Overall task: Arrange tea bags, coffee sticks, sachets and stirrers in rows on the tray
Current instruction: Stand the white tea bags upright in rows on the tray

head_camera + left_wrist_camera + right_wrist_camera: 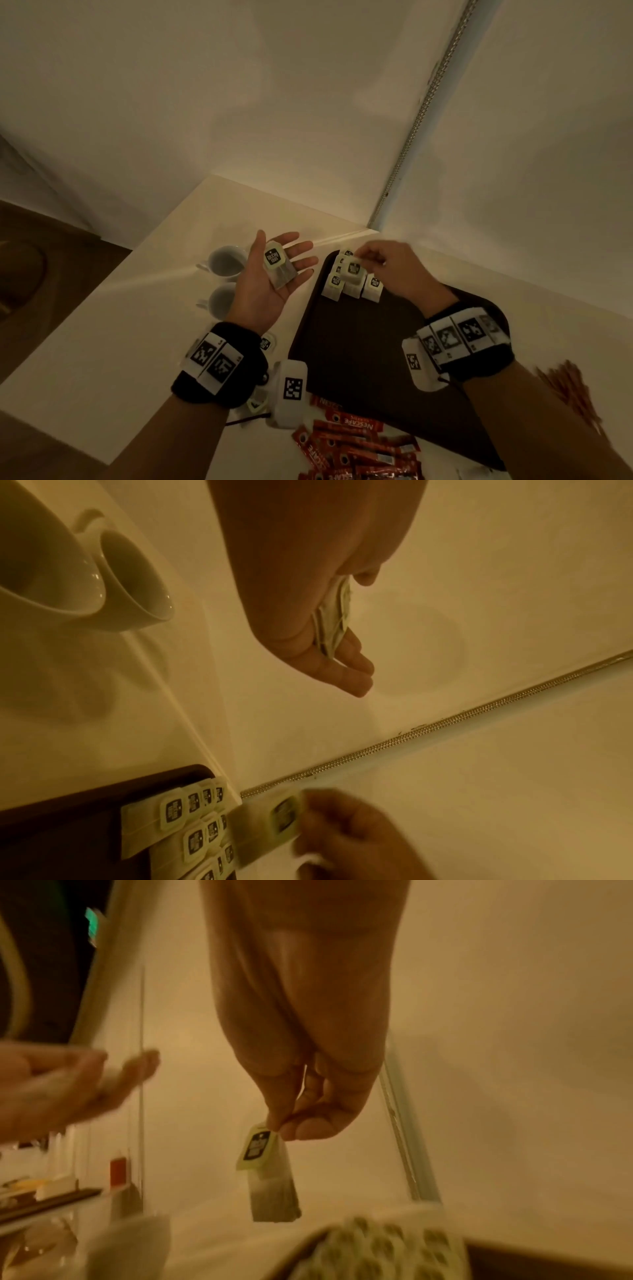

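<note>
**Tea bag carried to far-left tray rows**

Brown tray (359,342), head view: tea bag (354,268) is pinched by right hand (394,270) over the rows; spare bags (276,265) are kept on flat, upturned left hand (270,274) as supply. Left wrist: rows (192,821) overlapped for compactness. Right wrist: bag hangs by its tag.

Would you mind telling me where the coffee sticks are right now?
In the head view the red coffee sticks lie in a loose pile on the counter at the bottom centre, just off the near edge of the dark tray, between the forearms.
</note>
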Demonstrator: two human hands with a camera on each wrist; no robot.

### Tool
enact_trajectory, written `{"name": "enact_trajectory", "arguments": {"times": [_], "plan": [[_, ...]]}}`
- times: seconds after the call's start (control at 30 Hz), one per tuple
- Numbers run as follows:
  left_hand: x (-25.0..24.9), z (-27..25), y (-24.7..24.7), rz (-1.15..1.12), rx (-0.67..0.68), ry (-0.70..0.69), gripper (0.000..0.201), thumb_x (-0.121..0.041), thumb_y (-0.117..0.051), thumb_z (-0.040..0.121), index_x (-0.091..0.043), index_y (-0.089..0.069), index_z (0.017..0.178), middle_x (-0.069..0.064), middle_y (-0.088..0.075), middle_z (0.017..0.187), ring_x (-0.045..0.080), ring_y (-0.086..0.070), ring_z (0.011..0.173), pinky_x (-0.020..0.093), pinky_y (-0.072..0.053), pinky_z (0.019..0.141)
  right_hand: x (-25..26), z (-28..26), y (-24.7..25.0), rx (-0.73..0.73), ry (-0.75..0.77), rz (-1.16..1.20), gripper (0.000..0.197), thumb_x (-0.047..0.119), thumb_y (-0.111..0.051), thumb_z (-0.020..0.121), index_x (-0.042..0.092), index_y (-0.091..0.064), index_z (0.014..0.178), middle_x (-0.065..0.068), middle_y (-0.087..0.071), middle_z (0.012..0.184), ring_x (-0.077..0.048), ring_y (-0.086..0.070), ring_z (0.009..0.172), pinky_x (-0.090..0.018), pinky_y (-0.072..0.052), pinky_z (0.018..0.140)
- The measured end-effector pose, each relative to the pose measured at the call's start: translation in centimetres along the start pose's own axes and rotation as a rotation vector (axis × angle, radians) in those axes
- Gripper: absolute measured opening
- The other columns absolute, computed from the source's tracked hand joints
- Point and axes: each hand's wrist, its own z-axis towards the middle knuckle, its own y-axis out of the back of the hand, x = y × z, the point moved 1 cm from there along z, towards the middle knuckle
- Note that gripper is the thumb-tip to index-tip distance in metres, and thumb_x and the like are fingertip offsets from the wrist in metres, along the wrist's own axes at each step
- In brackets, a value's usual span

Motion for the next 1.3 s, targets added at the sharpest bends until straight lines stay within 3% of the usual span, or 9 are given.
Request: {"name": "enact_trajectory", "arguments": {"times": [0.2, 0.47, 0.77, 0.83, 0.93, 1.03, 1.1, 1.17, 1.3], "plan": [[0.3, 0.4, 0.3, 0.024, -0.002, 0.000, 0.053, -0.050, -0.023, 0.099, -0.014, -0.062, 0.102, 0.004, -0.073, 0.090, 0.018, -0.070, 0.076, 0.025, -0.057, 0.066, -5.2, -0.1, -5.0, 0.282, -0.261, -0.106, 0.021, 0.014, -0.057, 0.091, 0.008, -0.064, 0.111, -0.008, -0.063, 0.116, -0.018, -0.057, 0.107, -0.022, -0.041, 0.088], [0.7, 0.8, 1.3, 0.049, -0.019, 0.002, 0.057, -0.053, -0.021, 0.098, -0.015, -0.062, 0.104, 0.005, -0.073, 0.092, 0.018, -0.070, 0.076, 0.025, -0.057, 0.065, -9.1, 2.5, -7.0, -0.007, -0.361, -0.019, 0.009, 0.003, -0.061, 0.086, 0.002, -0.065, 0.094, -0.012, -0.067, 0.106, -0.021, -0.061, 0.102, -0.021, -0.045, 0.082], [1.1, 1.0, 1.1, 0.084, -0.001, 0.085, 0.075, -0.065, -0.011, 0.092, -0.013, -0.060, 0.116, 0.012, -0.072, 0.105, 0.025, -0.071, 0.089, 0.029, -0.058, 0.064, -9.8, 4.0, -7.2, -0.036, -0.368, -0.022, 0.012, 0.009, -0.062, 0.087, 0.003, -0.063, 0.098, -0.013, -0.065, 0.104, -0.023, -0.060, 0.101, -0.028, -0.046, 0.083], [1.0, 1.1, 1.1, 0.118, 0.009, 0.125, 0.081, -0.069, -0.008, 0.090, -0.013, -0.057, 0.122, 0.014, -0.070, 0.110, 0.028, -0.070, 0.095, 0.031, -0.058, 0.065, -8.1, 4.3, -6.4, -0.126, -0.305, -0.018, 0.017, 0.020, -0.063, 0.088, 0.008, -0.063, 0.099, -0.009, -0.063, 0.099, -0.019, -0.058, 0.089, -0.027, -0.045, 0.078], [0.9, 1.1, 0.8, 0.191, 0.031, 0.162, 0.084, -0.071, -0.006, 0.088, -0.014, -0.053, 0.126, 0.016, -0.070, 0.110, 0.029, -0.069, 0.097, 0.033, -0.058, 0.064, -2.2, 3.8, -4.0, -0.226, -0.023, 0.195, 0.011, 0.026, -0.061, 0.090, 0.019, -0.066, 0.097, -0.006, -0.060, 0.097, -0.005, -0.051, 0.077, -0.008, -0.038, 0.070], [0.5, 1.1, -0.2, 0.294, 0.090, 0.156, 0.083, -0.072, -0.005, 0.087, -0.017, -0.054, 0.126, 0.012, -0.071, 0.111, 0.028, -0.068, 0.101, 0.036, -0.058, 0.070, 4.1, 2.4, -2.0, -0.050, 0.304, 0.245, 0.013, 0.025, -0.067, 0.085, 0.027, -0.067, 0.098, -0.002, -0.055, 0.098, -0.001, -0.050, 0.087, -0.006, -0.036, 0.077], [0.2, 0.8, -1.0, 0.328, 0.124, 0.122, 0.078, -0.069, -0.007, 0.088, -0.019, -0.059, 0.119, 0.003, -0.072, 0.109, 0.024, -0.069, 0.101, 0.036, -0.059, 0.074, 6.7, 1.7, -1.5, 0.016, 0.432, 0.173, 0.013, 0.026, -0.071, 0.081, 0.024, -0.070, 0.094, 0.000, -0.055, 0.093, -0.007, -0.050, 0.090, -0.013, -0.038, 0.082], [-0.2, 0.5, -1.7, 0.347, 0.159, 0.052, 0.070, -0.068, -0.017, 0.085, -0.021, -0.060, 0.116, -0.002, -0.070, 0.114, 0.020, -0.067, 0.105, 0.036, -0.058, 0.079, 8.1, 1.5, -0.8, 0.004, 0.479, 0.111, 0.010, 0.025, -0.071, 0.081, 0.019, -0.073, 0.089, 0.001, -0.059, 0.089, -0.011, -0.053, 0.086, -0.022, -0.041, 0.079], [-0.7, -0.1, -1.7, 0.461, 0.162, -0.303, 0.037, -0.043, -0.050, 0.086, -0.025, -0.061, 0.116, -0.002, -0.067, 0.118, 0.017, -0.064, 0.108, 0.030, -0.054, 0.087, 10.1, 1.1, 2.0, -0.080, 0.542, -0.029, 0.011, 0.030, -0.068, 0.083, 0.021, -0.073, 0.087, 0.008, -0.066, 0.076, 0.000, -0.050, 0.070, -0.015, -0.037, 0.068]]}}
